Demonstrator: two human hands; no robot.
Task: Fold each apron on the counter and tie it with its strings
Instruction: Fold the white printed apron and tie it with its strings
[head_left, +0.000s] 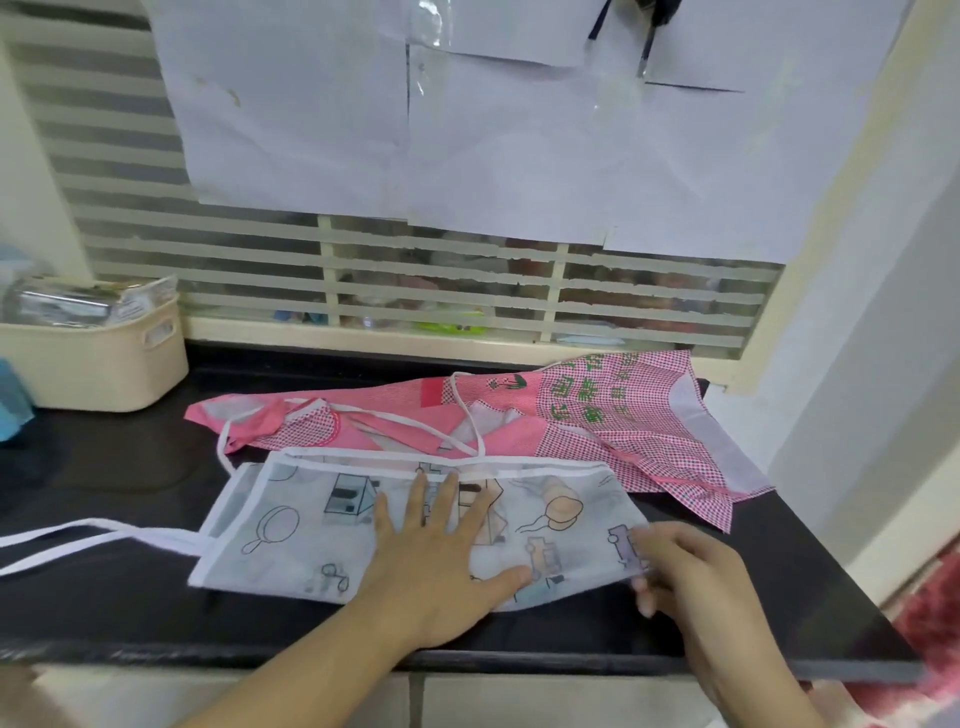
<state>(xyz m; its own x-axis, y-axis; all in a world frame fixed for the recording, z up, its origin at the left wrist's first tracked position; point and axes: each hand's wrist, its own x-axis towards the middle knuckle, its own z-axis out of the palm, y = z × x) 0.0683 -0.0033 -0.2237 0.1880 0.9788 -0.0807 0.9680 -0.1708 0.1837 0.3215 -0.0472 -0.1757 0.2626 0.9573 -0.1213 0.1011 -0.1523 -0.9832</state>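
A white apron (291, 525) printed with kitchen drawings lies folded into a long band on the black counter (104, 613). My left hand (436, 561) presses flat on its middle, fingers spread. My right hand (685, 577) pinches the band's right end, fingers curled round the edge. The apron's white strings (98, 538) trail off to the left across the counter. Behind it a pink checked apron (587, 421) with green print lies spread and rumpled, its white strings (415, 421) looped over it.
A cream plastic basket (98, 358) with packets stands at the back left. A louvred window (415, 280) covered with white paper sheets runs behind the counter. The counter's front edge is near my forearms, and its right end meets a wall (883, 338).
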